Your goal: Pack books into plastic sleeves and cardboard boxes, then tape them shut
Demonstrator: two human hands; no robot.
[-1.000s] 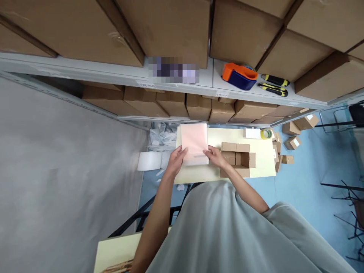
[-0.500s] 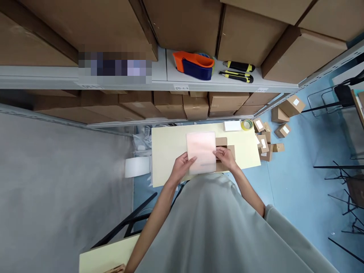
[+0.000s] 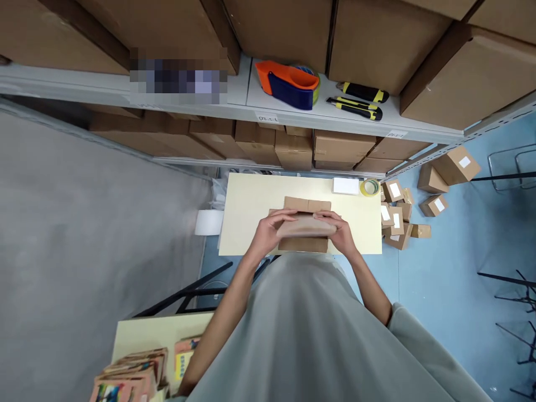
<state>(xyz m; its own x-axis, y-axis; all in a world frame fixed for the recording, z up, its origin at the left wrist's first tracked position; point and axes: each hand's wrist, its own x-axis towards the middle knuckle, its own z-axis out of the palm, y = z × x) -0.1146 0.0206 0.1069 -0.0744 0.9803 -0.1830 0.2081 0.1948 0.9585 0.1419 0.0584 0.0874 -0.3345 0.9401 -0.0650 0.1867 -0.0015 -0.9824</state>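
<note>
Over the pale yellow table (image 3: 247, 223), my left hand (image 3: 270, 230) and my right hand (image 3: 339, 230) grip the two ends of a pale pink padded sleeve (image 3: 307, 226). I hold it tilted nearly flat, just above an open brown cardboard box (image 3: 307, 205). Both hands have their fingers curled round the sleeve's edges. The sleeve hides most of the box's inside.
A white pad (image 3: 345, 185) and a yellow tape roll (image 3: 370, 187) lie at the table's far right. Small labelled boxes (image 3: 396, 215) litter the blue floor. On the shelf rest an orange tape dispenser (image 3: 288, 84) and two utility knives (image 3: 360, 99). A stack of books (image 3: 134, 374) sits lower left.
The sleeve has tipped from upright to nearly flat and has come down over the open box. Both hands have moved with it, towards the middle of the table.
</note>
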